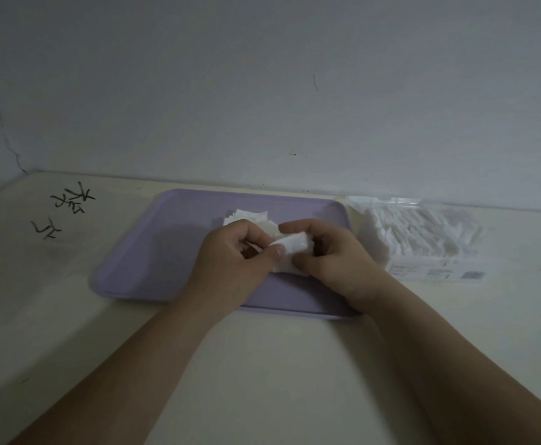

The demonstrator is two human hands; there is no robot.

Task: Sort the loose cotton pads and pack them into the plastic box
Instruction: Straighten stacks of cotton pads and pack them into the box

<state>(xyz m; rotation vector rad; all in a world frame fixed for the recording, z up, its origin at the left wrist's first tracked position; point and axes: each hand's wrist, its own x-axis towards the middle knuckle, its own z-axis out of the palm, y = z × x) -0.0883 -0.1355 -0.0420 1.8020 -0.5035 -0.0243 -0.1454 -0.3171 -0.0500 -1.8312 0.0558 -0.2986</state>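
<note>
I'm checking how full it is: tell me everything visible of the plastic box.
The plastic box is clear, rectangular and low, lying on the table right of the purple tray, near the wall. White cotton pads stand packed on edge inside, filling most of it. Its near side carries a white label with unreadable print. A clear flap at the back may be an open lid.

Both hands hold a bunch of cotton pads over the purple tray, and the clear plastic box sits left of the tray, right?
Not quite. The head view shows the plastic box right of the purple tray, not left. The left hand and right hand do hold the cotton pads over the tray.
</note>
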